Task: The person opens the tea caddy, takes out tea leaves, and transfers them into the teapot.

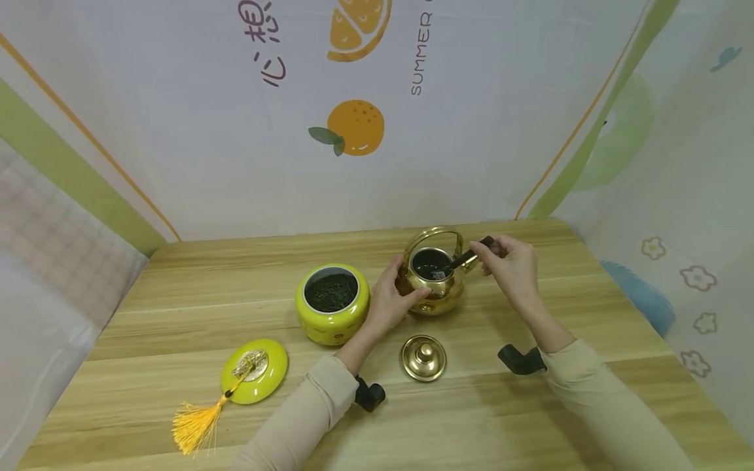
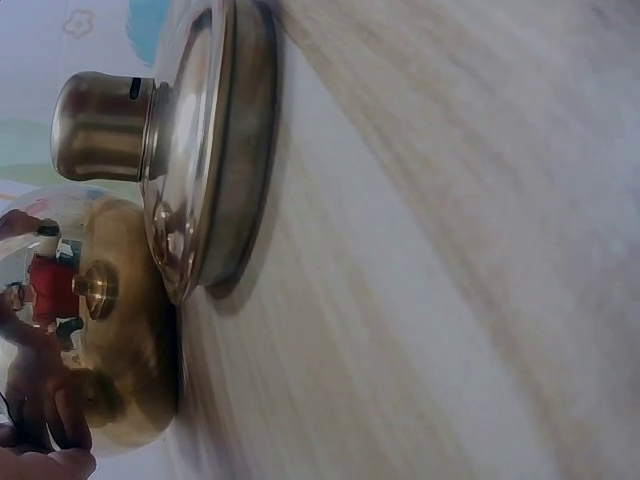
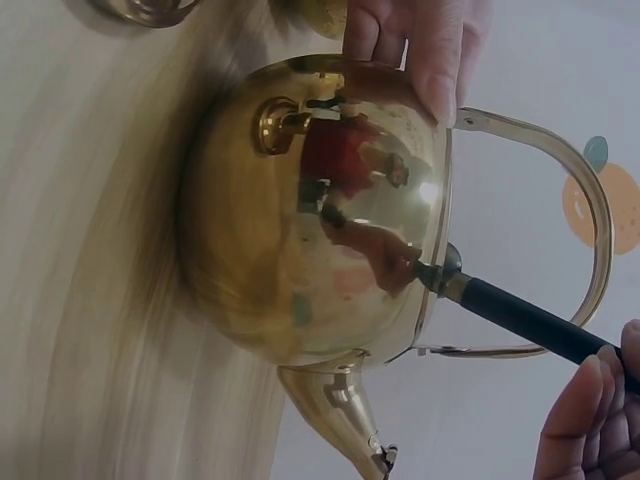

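Observation:
A shiny gold teapot (image 1: 436,304) stands uncovered on the wooden table, its arched handle raised. My left hand (image 1: 391,297) grips the pot's left side, with the thumb laid along its front near the rim. Between thumb and fingers, my right hand (image 1: 512,268) pinches the black handle of a spoon (image 3: 520,318). The spoon slants down over the rim, and its metal end is in the pot's mouth, partly hidden there. In the left wrist view the gold teapot lid (image 2: 185,150) lies knob up in front of the pot.
Left of the pot stands a yellow-green jar (image 1: 332,327), uncovered and holding dark tea leaves (image 1: 332,293). Its round lid (image 1: 271,376), with a yellow tassel (image 1: 197,428), lies nearer the front left. A printed cloth (image 1: 471,131) hangs behind the table.

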The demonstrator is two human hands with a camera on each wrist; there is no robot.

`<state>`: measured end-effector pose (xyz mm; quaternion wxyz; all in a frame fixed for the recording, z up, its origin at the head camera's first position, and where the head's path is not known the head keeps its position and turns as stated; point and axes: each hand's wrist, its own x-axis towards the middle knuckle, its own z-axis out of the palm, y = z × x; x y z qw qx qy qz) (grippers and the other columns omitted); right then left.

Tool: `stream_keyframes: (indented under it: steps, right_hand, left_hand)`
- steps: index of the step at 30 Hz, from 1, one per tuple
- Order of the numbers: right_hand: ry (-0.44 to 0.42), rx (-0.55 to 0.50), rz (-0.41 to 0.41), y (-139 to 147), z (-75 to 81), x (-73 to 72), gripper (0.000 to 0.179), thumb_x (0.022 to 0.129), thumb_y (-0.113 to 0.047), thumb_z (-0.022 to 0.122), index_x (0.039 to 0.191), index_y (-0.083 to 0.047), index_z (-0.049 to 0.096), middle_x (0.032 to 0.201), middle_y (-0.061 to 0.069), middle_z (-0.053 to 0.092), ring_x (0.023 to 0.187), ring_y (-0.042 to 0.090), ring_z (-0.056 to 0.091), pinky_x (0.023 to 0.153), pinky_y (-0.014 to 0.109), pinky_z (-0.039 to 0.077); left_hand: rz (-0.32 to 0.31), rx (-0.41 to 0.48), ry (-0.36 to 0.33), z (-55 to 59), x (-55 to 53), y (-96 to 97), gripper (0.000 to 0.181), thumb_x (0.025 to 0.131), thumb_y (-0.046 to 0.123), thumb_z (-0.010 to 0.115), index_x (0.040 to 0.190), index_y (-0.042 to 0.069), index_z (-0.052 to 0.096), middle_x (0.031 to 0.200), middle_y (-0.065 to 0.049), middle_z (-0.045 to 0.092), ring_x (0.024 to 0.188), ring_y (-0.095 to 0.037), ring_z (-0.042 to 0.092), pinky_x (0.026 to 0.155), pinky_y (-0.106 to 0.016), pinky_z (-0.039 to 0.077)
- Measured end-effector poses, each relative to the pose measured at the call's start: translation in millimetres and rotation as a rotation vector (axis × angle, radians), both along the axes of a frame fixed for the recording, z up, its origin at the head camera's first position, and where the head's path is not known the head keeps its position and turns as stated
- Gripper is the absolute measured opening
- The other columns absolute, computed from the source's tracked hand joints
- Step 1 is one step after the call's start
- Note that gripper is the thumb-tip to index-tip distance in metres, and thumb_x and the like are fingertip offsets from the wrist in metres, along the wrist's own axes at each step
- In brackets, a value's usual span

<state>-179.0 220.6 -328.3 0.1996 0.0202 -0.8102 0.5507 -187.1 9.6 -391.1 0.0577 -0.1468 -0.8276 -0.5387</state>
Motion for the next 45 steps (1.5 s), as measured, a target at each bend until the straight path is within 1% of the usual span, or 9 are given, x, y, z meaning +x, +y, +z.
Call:
stream_keyframes:
  steps: [8, 10, 15, 20, 22, 28, 32, 39, 45]
  right_hand:
    - [0.025, -0.006, 0.021, -16, 25.0, 17.2, 0.022, 0.086, -0.005, 0.067, 0.086, 0.017, 0.063, 0.057, -0.02, 0.056, 0.048, 0.0, 0.052, 0.049, 0.015, 0.051]
    - [0.025, -0.012, 0.021, -17, 26.1, 18.1, 0.022, 0.086, -0.005, 0.067, 0.086, 0.017, 0.063, 0.057, -0.02, 0.056, 0.048, 0.0, 0.052, 0.049, 0.015, 0.051]
    - [0.042, -0.033, 0.013, -5, 9.2, 10.6, 0.025, 0.085, -0.011, 0.07, 0.089, 0.013, 0.065, 0.058, -0.019, 0.059, 0.049, 0.002, 0.054, 0.05, 0.016, 0.052]
    - [0.067, -0.031, 0.0, -1, 15.3, 25.0, 0.023, 0.086, -0.01, 0.068, 0.088, 0.013, 0.065, 0.059, -0.018, 0.059, 0.049, 0.007, 0.057, 0.051, 0.017, 0.053]
    - [0.076, -0.073, -0.015, 2, 16.1, 30.4, 0.021, 0.086, -0.008, 0.067, 0.086, 0.013, 0.064, 0.059, -0.014, 0.06, 0.049, 0.008, 0.057, 0.051, 0.018, 0.053]
    - [0.137, -0.363, -0.058, 30, -5.3, 33.5, 0.011, 0.084, -0.004, 0.068, 0.083, 0.007, 0.064, 0.062, 0.002, 0.064, 0.05, 0.009, 0.059, 0.048, 0.017, 0.052]
    - [0.14, -0.488, -0.118, 50, -17.0, 39.1, 0.009, 0.086, -0.003, 0.066, 0.079, 0.002, 0.062, 0.062, 0.004, 0.063, 0.051, 0.009, 0.06, 0.048, 0.017, 0.053]
    - [0.067, -0.565, -0.211, 78, -33.1, 44.8, 0.008, 0.086, -0.001, 0.065, 0.078, -0.002, 0.063, 0.061, 0.003, 0.064, 0.051, 0.01, 0.061, 0.048, 0.019, 0.053]
    - [-0.017, -0.512, -0.184, 89, -49.0, 45.4, 0.006, 0.087, -0.006, 0.066, 0.082, -0.005, 0.062, 0.067, 0.0, 0.067, 0.057, 0.007, 0.064, 0.053, 0.019, 0.055]
  left_hand:
    - [0.001, 0.014, 0.011, -1.9, -1.3, 0.5, 0.074, 0.077, 0.021, 0.079, 0.139, 0.004, 0.043, 0.14, -0.013, 0.047, 0.13, -0.027, 0.044, 0.11, -0.039, 0.033]
    - [0.001, 0.014, 0.01, -1.8, -1.8, 0.2, 0.074, 0.077, 0.021, 0.079, 0.139, 0.004, 0.042, 0.14, -0.013, 0.047, 0.13, -0.027, 0.043, 0.11, -0.039, 0.033]
    - [0.005, -0.005, -0.011, -2.6, -1.5, 1.1, 0.076, 0.077, 0.023, 0.078, 0.141, 0.003, 0.04, 0.144, -0.013, 0.043, 0.133, -0.027, 0.039, 0.112, -0.038, 0.031]
    - [0.005, -0.019, -0.012, -4.8, -1.8, 2.1, 0.078, 0.078, 0.024, 0.078, 0.141, 0.002, 0.039, 0.145, -0.015, 0.041, 0.134, -0.028, 0.038, 0.112, -0.039, 0.03]
    - [0.004, -0.017, -0.012, -5.1, -2.0, 2.4, 0.078, 0.077, 0.024, 0.078, 0.141, 0.003, 0.039, 0.144, -0.014, 0.042, 0.133, -0.028, 0.039, 0.112, -0.039, 0.03]
    - [0.005, -0.024, -0.009, -6.0, -2.2, 3.2, 0.077, 0.077, 0.024, 0.078, 0.141, 0.004, 0.041, 0.144, -0.014, 0.043, 0.133, -0.028, 0.039, 0.112, -0.039, 0.03]
    - [0.0, -0.012, -0.008, -7.4, -2.4, 3.5, 0.077, 0.077, 0.024, 0.078, 0.141, 0.004, 0.04, 0.143, -0.014, 0.044, 0.132, -0.028, 0.04, 0.112, -0.039, 0.031]
    - [0.001, 0.01, -0.014, -6.1, -3.3, 2.7, 0.078, 0.078, 0.024, 0.078, 0.142, 0.004, 0.039, 0.142, -0.014, 0.045, 0.131, -0.028, 0.042, 0.111, -0.039, 0.032]
    - [0.005, 0.027, -0.004, -4.9, -3.5, 2.6, 0.076, 0.077, 0.022, 0.079, 0.14, 0.004, 0.041, 0.139, -0.014, 0.048, 0.129, -0.027, 0.044, 0.11, -0.039, 0.034]
